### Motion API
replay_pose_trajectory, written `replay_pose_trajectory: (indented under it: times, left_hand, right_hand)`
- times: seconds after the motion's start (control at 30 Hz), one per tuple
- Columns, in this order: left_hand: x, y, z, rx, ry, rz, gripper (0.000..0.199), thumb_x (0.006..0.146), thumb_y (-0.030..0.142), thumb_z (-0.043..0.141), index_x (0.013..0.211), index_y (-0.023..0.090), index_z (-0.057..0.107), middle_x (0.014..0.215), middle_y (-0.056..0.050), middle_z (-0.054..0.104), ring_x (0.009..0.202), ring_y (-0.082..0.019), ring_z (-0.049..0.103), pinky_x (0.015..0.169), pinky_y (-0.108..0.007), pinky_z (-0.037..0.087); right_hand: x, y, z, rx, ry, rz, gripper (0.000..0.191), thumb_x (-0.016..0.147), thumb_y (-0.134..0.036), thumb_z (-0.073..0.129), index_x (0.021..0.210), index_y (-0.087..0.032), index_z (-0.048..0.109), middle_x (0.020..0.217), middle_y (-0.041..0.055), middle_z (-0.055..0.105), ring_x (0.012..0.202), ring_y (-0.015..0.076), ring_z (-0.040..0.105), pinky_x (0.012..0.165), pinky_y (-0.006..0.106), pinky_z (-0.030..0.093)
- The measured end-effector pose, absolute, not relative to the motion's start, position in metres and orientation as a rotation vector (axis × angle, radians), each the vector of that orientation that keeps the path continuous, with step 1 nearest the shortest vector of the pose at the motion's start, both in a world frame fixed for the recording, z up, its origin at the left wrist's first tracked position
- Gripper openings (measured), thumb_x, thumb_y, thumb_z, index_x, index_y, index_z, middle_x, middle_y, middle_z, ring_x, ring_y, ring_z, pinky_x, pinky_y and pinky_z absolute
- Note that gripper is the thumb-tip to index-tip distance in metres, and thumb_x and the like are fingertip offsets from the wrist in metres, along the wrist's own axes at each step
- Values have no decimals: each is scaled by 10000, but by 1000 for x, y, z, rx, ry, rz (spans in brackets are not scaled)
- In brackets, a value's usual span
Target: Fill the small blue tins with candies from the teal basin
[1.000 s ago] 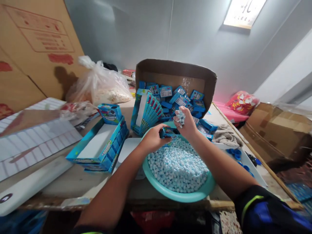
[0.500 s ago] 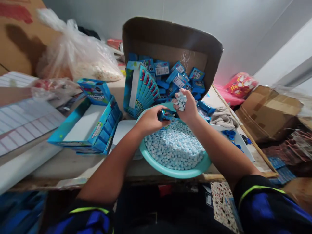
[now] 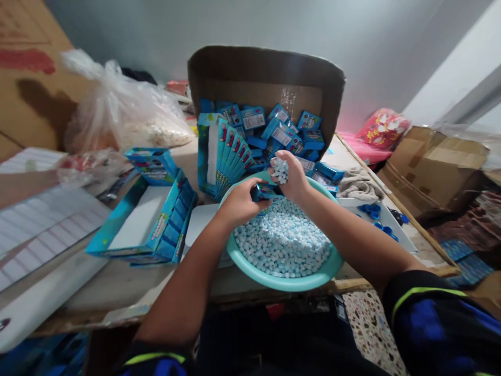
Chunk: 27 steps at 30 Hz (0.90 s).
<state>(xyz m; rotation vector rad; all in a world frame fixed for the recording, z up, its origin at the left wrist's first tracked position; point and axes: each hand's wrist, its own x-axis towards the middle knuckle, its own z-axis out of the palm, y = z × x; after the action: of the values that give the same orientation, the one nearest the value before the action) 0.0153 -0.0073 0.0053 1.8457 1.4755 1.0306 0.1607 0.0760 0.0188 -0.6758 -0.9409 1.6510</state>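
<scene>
My left hand (image 3: 241,202) is closed around a small blue candy box (image 3: 263,191), held over the far left part of a turquoise basin (image 3: 287,284). Pale blue and white candies (image 3: 284,243) fill much of that basin. My right hand (image 3: 293,177) is curled around a handful of candies (image 3: 280,170), just above and to the right of the small box. Behind both hands, a cardboard box (image 3: 258,68) lies with its opening toward me, and many small blue boxes (image 3: 279,133) are heaped in it. The inside of the held box is hidden from me.
Left of the basin stands an open blue display carton (image 3: 136,224); another display carton (image 3: 211,151) leans upright beside fanned blue cards. A plastic bag (image 3: 129,109) sits at the back left. On the right are a grey cloth (image 3: 358,185) and a white tray (image 3: 399,235) with blue scoops.
My right hand has come a little lower and closer to the small box, still holding candies. The left hand keeps its hold on the box. The whole view has tilted slightly.
</scene>
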Motion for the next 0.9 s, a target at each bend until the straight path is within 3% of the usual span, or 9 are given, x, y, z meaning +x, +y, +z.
replay_pose_trajectory:
  times: [0.27, 0.5, 0.9]
  left_hand:
    - [10, 1, 4, 1875, 1507, 1015, 535, 697, 401, 797, 1182, 205, 683, 1051, -67, 755, 942, -274, 708, 817, -346, 546]
    - [12, -3, 3, 1779, 1525, 1100, 605, 679, 388, 826, 1218, 202, 626, 842, -27, 695, 739, -203, 677, 644, -273, 519]
    - [14, -9, 8, 1725, 1460, 1087, 563, 714, 342, 814, 1219, 211, 603, 919, -34, 705, 821, -210, 700, 746, -307, 550]
  right_hand:
    - [156, 84, 21, -614, -933, 1690, 394, 693, -465, 762, 850, -232, 486, 735, -37, 552, 588, 104, 521, 453, 222, 350]
    - [161, 83, 28, -583, -926, 1728, 383, 742, -488, 745, 845, -225, 487, 776, -22, 538, 641, 112, 515, 483, 223, 370]
    - [164, 79, 28, -563, -962, 1764, 321, 749, -440, 707, 827, -220, 486, 780, -2, 520, 673, 133, 507, 520, 242, 365]
